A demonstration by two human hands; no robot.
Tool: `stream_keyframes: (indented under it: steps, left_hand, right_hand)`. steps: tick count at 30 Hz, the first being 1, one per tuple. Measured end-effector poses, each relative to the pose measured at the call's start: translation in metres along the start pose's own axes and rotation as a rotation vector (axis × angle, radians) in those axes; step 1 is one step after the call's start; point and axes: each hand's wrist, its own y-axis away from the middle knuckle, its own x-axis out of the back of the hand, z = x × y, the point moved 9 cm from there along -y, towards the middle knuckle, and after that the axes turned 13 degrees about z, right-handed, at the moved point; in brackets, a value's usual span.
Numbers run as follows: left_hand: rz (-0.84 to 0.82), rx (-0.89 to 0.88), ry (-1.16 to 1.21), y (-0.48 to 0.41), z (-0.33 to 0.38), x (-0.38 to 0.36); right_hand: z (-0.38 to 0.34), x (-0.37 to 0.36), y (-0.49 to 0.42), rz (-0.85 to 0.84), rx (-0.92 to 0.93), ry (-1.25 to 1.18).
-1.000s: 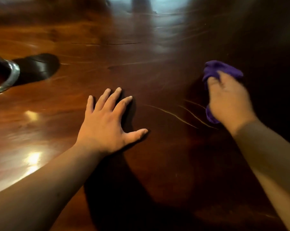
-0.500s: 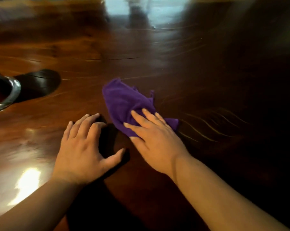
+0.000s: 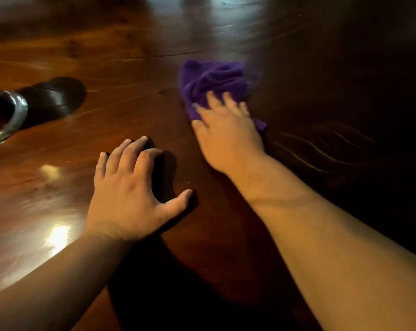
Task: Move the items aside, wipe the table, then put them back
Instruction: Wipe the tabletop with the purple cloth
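Observation:
A crumpled purple cloth lies on the glossy dark wooden table, a little right of centre. My right hand presses flat on the cloth's near part, fingers spread over it. My left hand rests on the bare wood to the left and nearer me, fingers apart and slightly arched, holding nothing.
At the left edge stands a dark vessel with a shiny metal rim, casting a dark oval shadow on the wood. Bright light reflections lie on the near-left tabletop. Faint pale streaks mark the wood right of my right hand.
My right hand swept the cloth from the far right to the left, close to my left hand, then back a little to the right and farther away. My left hand curled its fingers slightly.

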Motion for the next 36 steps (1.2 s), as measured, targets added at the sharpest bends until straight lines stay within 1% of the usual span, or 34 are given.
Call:
stream_keyframes:
  steps: [2,3,4,6,8,10,12,15,18,20,22,25,27,28,30,32,34,36]
  left_hand:
    - [0.041,-0.029,0.0,0.0,0.0,0.002]
    - [0.071,-0.048,0.002,0.001,0.0,0.004]
    - [0.095,-0.059,0.006,0.001,0.001,0.006]
    - [0.103,-0.053,0.007,0.001,0.001,0.007]
    - [0.094,-0.034,0.006,0.0,0.001,0.008]
    - [0.083,-0.018,0.011,0.0,0.001,0.009]
    - [0.061,-0.002,0.006,0.0,0.0,0.008]
    - [0.029,0.014,-0.002,0.0,0.0,0.007]
    - [-0.015,0.02,0.0,0.001,0.0,0.005]
    - [-0.015,0.017,0.008,0.001,0.001,0.005]
    - [0.0,0.019,0.018,0.0,0.001,0.006]
    - [0.045,0.018,0.03,0.0,-0.001,0.007]
    - [0.098,-0.018,0.032,0.0,0.0,0.008]
    - [0.132,-0.037,0.035,0.001,0.001,0.01]
    - [0.192,-0.068,0.037,0.003,0.001,0.013]
    - [0.209,-0.088,0.027,0.003,0.003,0.013]
    - [0.19,-0.075,0.022,0.002,0.002,0.012]
    - [0.171,-0.053,0.025,0.001,0.001,0.011]
  right_hand:
    - [-0.047,-0.003,0.022,-0.041,0.178,-0.099]
    - [-0.06,0.0,0.038,-0.074,0.238,-0.173]
    - [-0.064,0.003,0.053,-0.113,0.274,-0.243]
    - [-0.05,0.008,0.081,-0.214,0.282,-0.329]
    - [-0.019,0.016,0.106,-0.263,0.252,-0.307]
    - [0.02,0.034,0.122,-0.212,0.18,-0.281]
    - [0.065,0.046,0.126,-0.176,0.069,-0.275]
    - [0.122,0.048,0.105,-0.118,-0.103,-0.184]
    - [0.14,0.041,0.059,-0.039,-0.203,-0.068]
    - [0.127,0.031,0.025,-0.023,-0.238,0.0]
    - [0.087,0.02,-0.001,-0.02,-0.179,0.028]
    - [-0.004,0.005,0.001,-0.025,0.079,-0.004]
    - [-0.052,0.006,0.03,-0.055,0.229,-0.134]
    - [-0.065,0.009,0.047,-0.081,0.273,-0.228]
    - [-0.069,0.016,0.075,-0.146,0.31,-0.385]
    - [-0.052,0.019,0.093,-0.238,0.304,-0.448]
    - [-0.025,0.023,0.101,-0.286,0.282,-0.417]
    - [0.012,0.029,0.097,-0.276,0.229,-0.348]
